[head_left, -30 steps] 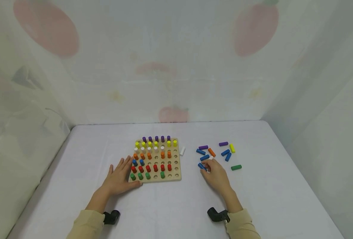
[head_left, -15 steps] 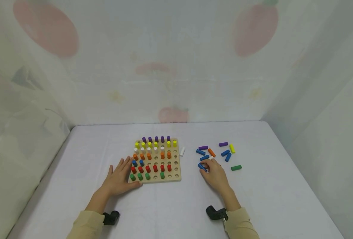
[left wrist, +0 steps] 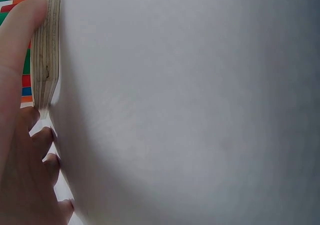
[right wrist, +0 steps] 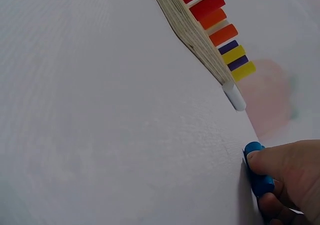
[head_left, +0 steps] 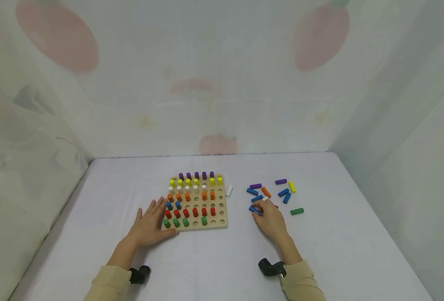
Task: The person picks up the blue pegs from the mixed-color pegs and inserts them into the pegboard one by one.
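Nearest you, your left hand (head_left: 148, 228) lies spread along the left side of the pegboard (head_left: 218, 227), thumb on its near edge, steadying it, it seems; that grip is slack and holds nothing. Your right hand (head_left: 271, 221), well to the right of the board, has its grip closed on a blue peg (right wrist: 256, 171), pinched with the thumb on top; whether the peg is clear of the worktop (head_left: 222, 263), you can't tell.

The step in hand looks like picking a peg to fill the colour-sorted rows. The next move would call for carrying it left, tipping it upright and lining it up over a free hole in the blue row, without knocking the pegs around it.

Counting the board's rows from your side, you have four green pegs (head_left: 186, 221), six red pegs (head_left: 195, 212), two blue ones (head_left: 178, 205), five orange pegs (head_left: 187, 197), five white pegs (head_left: 187, 189), six yellow pegs (head_left: 188, 182) and five purple pegs (head_left: 196, 175) at the far edge.

Loose on the worktop, near to far, you have one green (head_left: 297, 211), one red (head_left: 276, 207) mostly hidden by your hand, four blue (head_left: 283, 192) besides the held one, one orange (head_left: 266, 192), two white (head_left: 229, 191), one by the board's right edge and one half-covered by your fingers, one yellow (head_left: 292, 186) and two purple (head_left: 280, 182). Your right hand may hide others.
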Action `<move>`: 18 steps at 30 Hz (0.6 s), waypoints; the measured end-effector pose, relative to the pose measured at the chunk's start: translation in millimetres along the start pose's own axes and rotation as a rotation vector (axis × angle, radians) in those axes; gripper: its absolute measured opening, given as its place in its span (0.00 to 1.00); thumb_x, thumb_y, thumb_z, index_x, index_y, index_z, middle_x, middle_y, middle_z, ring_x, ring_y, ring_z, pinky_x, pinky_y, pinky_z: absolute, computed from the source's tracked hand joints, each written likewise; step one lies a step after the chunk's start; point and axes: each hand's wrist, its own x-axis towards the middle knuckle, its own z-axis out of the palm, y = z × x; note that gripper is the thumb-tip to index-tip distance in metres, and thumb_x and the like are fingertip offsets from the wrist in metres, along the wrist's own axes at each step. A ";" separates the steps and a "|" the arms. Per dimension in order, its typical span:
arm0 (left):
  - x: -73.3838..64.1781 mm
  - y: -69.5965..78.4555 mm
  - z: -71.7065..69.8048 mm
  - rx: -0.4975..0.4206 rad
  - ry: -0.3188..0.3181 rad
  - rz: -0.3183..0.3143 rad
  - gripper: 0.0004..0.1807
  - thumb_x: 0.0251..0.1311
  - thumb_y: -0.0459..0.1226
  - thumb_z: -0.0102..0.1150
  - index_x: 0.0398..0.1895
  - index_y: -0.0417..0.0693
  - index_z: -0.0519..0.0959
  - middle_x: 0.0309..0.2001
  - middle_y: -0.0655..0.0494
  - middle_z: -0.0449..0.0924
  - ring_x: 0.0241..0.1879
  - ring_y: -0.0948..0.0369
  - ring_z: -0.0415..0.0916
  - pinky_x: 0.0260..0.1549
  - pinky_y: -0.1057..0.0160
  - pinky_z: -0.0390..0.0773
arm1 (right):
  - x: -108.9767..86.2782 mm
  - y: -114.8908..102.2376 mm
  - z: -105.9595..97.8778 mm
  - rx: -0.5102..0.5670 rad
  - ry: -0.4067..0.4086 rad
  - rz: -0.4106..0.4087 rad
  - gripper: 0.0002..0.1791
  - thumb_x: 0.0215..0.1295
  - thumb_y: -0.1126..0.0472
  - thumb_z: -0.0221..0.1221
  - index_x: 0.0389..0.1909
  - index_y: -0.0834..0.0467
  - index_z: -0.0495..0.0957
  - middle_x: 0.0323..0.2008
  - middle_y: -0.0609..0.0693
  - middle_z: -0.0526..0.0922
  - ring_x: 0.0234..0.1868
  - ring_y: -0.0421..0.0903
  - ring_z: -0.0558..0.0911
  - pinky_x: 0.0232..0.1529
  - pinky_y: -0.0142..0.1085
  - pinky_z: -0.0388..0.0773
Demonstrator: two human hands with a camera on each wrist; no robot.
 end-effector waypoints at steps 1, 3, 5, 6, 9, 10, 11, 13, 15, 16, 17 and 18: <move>-0.2 0.2 -0.1 0.001 -0.002 -0.002 0.62 0.38 0.71 0.56 0.72 0.46 0.49 0.72 0.46 0.46 0.70 0.43 0.41 0.61 0.32 0.34 | -0.1 -0.2 -0.2 0.000 -0.004 0.004 0.11 0.53 0.61 0.65 0.39 0.54 0.80 0.26 0.46 0.72 0.24 0.38 0.67 0.23 0.28 0.66; -0.6 0.4 -0.2 -0.002 0.000 0.002 0.62 0.38 0.71 0.57 0.72 0.45 0.49 0.72 0.45 0.47 0.70 0.42 0.41 0.61 0.31 0.34 | -0.2 -0.5 -0.7 -0.001 -0.010 0.010 0.11 0.53 0.62 0.64 0.39 0.54 0.80 0.27 0.46 0.72 0.24 0.38 0.67 0.24 0.28 0.66; -0.9 0.8 -0.3 -0.003 0.003 0.002 0.62 0.38 0.70 0.57 0.72 0.45 0.49 0.72 0.45 0.47 0.70 0.42 0.41 0.61 0.32 0.34 | -0.4 -0.8 -1.2 0.002 -0.016 0.015 0.11 0.53 0.62 0.64 0.40 0.54 0.80 0.27 0.46 0.72 0.24 0.38 0.68 0.24 0.28 0.67; -0.9 1.1 -0.2 -0.004 0.005 0.002 0.62 0.38 0.70 0.57 0.72 0.46 0.49 0.72 0.45 0.47 0.70 0.43 0.41 0.61 0.32 0.34 | -0.4 -0.9 -1.7 0.005 -0.015 0.015 0.11 0.53 0.62 0.64 0.40 0.54 0.80 0.27 0.46 0.72 0.24 0.38 0.68 0.24 0.28 0.67; -0.7 1.5 0.2 -0.009 0.013 0.004 0.62 0.38 0.70 0.58 0.71 0.45 0.50 0.72 0.45 0.47 0.70 0.42 0.41 0.61 0.32 0.35 | -0.2 -1.6 -2.9 0.014 -0.013 0.009 0.12 0.53 0.63 0.64 0.40 0.54 0.80 0.28 0.46 0.73 0.25 0.38 0.69 0.25 0.29 0.68; -0.5 1.7 0.5 -0.004 0.014 0.001 0.61 0.38 0.70 0.58 0.72 0.45 0.50 0.72 0.45 0.47 0.70 0.43 0.41 0.61 0.32 0.35 | -0.1 -1.9 -3.3 0.020 -0.013 0.008 0.12 0.53 0.63 0.64 0.40 0.54 0.80 0.28 0.46 0.73 0.25 0.38 0.69 0.25 0.29 0.68; -0.4 1.8 0.4 -0.005 0.016 0.002 0.61 0.38 0.70 0.58 0.71 0.45 0.50 0.72 0.45 0.47 0.70 0.43 0.41 0.61 0.32 0.35 | 0.0 -2.3 -3.7 0.025 -0.014 0.006 0.12 0.53 0.63 0.64 0.40 0.54 0.80 0.28 0.46 0.73 0.25 0.38 0.69 0.25 0.29 0.68; -0.4 1.8 0.1 -0.005 0.018 0.003 0.61 0.38 0.69 0.58 0.71 0.44 0.50 0.72 0.45 0.47 0.70 0.42 0.42 0.61 0.31 0.35 | 0.2 -3.1 -4.2 0.036 -0.018 0.005 0.12 0.53 0.63 0.64 0.40 0.53 0.80 0.28 0.46 0.73 0.25 0.38 0.68 0.25 0.29 0.67; -0.5 1.6 -0.4 -0.005 0.013 -0.001 0.61 0.38 0.70 0.58 0.72 0.45 0.50 0.72 0.46 0.47 0.70 0.43 0.41 0.61 0.32 0.35 | 0.5 -4.1 -4.6 0.043 -0.016 0.001 0.12 0.53 0.63 0.64 0.40 0.53 0.80 0.29 0.46 0.73 0.25 0.38 0.68 0.24 0.29 0.67; -0.3 1.4 -0.4 -0.007 0.014 0.003 0.61 0.38 0.70 0.58 0.71 0.44 0.50 0.72 0.45 0.47 0.70 0.42 0.41 0.61 0.31 0.35 | 0.8 -4.6 -4.7 0.046 -0.014 -0.002 0.12 0.53 0.63 0.63 0.41 0.53 0.80 0.29 0.46 0.73 0.25 0.38 0.68 0.24 0.29 0.67; -0.3 1.3 -0.6 -0.009 0.010 0.002 0.62 0.38 0.70 0.57 0.72 0.45 0.50 0.72 0.45 0.47 0.70 0.42 0.41 0.61 0.31 0.35 | 1.1 -5.3 -5.0 0.047 -0.010 -0.005 0.12 0.53 0.63 0.63 0.41 0.53 0.80 0.29 0.47 0.73 0.25 0.38 0.68 0.24 0.29 0.67; -0.3 1.1 -0.7 -0.008 0.006 0.001 0.62 0.38 0.71 0.57 0.72 0.45 0.50 0.72 0.45 0.47 0.70 0.42 0.41 0.61 0.32 0.35 | 1.5 -5.8 -5.2 0.051 -0.004 -0.008 0.12 0.53 0.63 0.63 0.41 0.53 0.80 0.29 0.47 0.73 0.25 0.38 0.68 0.24 0.29 0.67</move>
